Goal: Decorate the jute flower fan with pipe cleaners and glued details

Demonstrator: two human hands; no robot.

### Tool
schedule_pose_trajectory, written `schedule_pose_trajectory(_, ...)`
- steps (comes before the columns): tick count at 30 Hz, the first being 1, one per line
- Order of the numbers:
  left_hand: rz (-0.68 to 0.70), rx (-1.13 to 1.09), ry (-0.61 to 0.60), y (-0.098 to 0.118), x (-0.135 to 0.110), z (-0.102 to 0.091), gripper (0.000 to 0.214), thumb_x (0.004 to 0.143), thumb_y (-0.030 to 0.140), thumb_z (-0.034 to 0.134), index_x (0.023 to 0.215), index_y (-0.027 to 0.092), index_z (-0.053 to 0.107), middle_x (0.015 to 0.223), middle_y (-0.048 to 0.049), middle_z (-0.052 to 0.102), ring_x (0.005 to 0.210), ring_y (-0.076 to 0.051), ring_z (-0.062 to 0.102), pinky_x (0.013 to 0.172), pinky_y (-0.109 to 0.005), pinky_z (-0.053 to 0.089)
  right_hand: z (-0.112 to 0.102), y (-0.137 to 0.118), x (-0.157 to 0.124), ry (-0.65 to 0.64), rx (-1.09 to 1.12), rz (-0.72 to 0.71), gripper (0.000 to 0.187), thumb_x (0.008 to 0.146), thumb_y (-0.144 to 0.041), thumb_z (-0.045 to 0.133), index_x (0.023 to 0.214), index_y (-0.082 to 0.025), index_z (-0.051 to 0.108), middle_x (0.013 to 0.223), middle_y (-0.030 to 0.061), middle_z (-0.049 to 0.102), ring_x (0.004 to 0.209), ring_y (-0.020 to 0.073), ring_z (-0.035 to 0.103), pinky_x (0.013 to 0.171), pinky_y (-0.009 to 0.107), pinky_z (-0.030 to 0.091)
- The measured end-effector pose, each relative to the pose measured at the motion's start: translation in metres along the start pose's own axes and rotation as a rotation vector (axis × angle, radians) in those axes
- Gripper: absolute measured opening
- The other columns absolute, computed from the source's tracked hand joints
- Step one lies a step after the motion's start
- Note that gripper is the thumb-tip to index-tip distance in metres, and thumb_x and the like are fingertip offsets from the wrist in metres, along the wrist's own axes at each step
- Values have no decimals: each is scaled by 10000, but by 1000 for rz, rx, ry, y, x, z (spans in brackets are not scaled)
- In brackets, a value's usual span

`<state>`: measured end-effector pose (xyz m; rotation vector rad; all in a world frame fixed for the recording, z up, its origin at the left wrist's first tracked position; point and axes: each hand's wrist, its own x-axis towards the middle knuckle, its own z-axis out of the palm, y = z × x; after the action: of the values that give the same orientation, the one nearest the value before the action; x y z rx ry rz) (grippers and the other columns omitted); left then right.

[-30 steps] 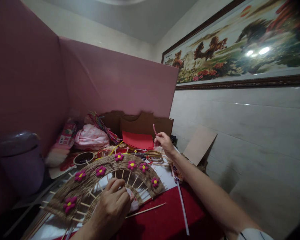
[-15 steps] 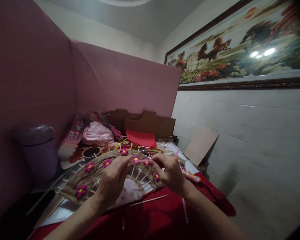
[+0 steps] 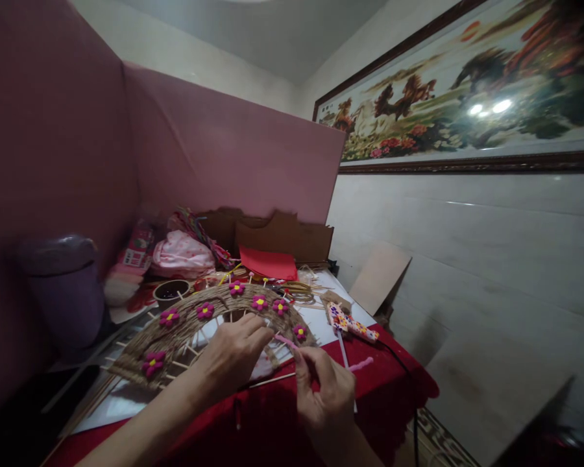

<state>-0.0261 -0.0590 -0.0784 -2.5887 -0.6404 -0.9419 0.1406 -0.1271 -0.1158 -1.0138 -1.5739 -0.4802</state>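
A thin pink strand (image 3: pixel 285 340) is stretched between my hands, and its free end curls out past my right hand. Fingers of my left hand (image 3: pixel 243 344) pinch one end, in front of the fan-shaped panel. My right hand (image 3: pixel 324 383) pinches the strand between thumb and finger, lower and to the right, over the red cloth. Behind my hands lies the panel (image 3: pixel 185 337), woven of brown twine over pale sticks. Several magenta flowers with yellow centres (image 3: pixel 259 302) sit along its arc. My left hand hides part of its inner edge.
A flower-patterned glue gun (image 3: pixel 355 327) with a black cord lies at the right on the red cloth (image 3: pixel 389 370). Behind the panel are a dark-filled cup (image 3: pixel 172 292), red paper (image 3: pixel 267 263) and cardboard (image 3: pixel 285 231). A lidded purple bin (image 3: pixel 68 298) stands at the left.
Both hands have come down off the panel's flowers toward me. The pink strand, earlier against the flowers, is now held in front of the panel. The camera view has shifted slightly.
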Motion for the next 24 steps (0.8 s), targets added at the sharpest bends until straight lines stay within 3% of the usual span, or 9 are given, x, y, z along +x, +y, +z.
schedule_pose_trajectory(4,-64,-41,31,1,-10,8,156,858,100,427,808,147,567,708,-37,564,648,-160,526,536,-259,418,-1,-13,-8,-43,80,132,82,861,-154,500,809,-167,562,584,2,597,468,115,564,458,207,380)
schedule_pose_trajectory(9,-123,-52,111,-4,-20,9,152,862,95,418,841,156,556,736,-39,574,670,-152,535,579,-253,433,1,-21,11,-264,187,245,156,901,-235,445,820,-176,565,603,-2,604,482,112,565,460,196,372)
schedule_pose_trajectory(12,-132,19,231,-10,-21,2,137,856,102,436,841,161,559,738,-42,587,695,-158,548,612,-260,439,16,-21,41,-310,46,147,168,905,-238,429,920,-165,579,733,49,657,637,162,623,552,229,396)
schedule_pose_trajectory(15,-208,65,340,-17,-21,-5,114,848,121,461,858,159,568,763,-51,606,726,-167,565,658,-276,445,40,-23,69,-430,-75,2,149,888,-186,436,896,-179,584,771,52,659,691,181,617,586,255,383)
schedule_pose_trajectory(20,-514,-88,542,-27,-25,-11,74,812,177,515,813,163,588,752,-38,623,706,-167,581,666,-278,442,77,-30,81,-509,-12,-162,130,831,-114,456,858,-178,565,814,46,633,754,174,578,640,260,387)
schedule_pose_trajectory(24,-832,-607,619,-29,-22,-15,145,773,310,577,789,171,613,629,14,581,499,-113,494,465,-228,378,96,-26,70,-430,108,-209,143,831,-109,446,919,-167,542,839,49,620,794,167,563,690,256,394)
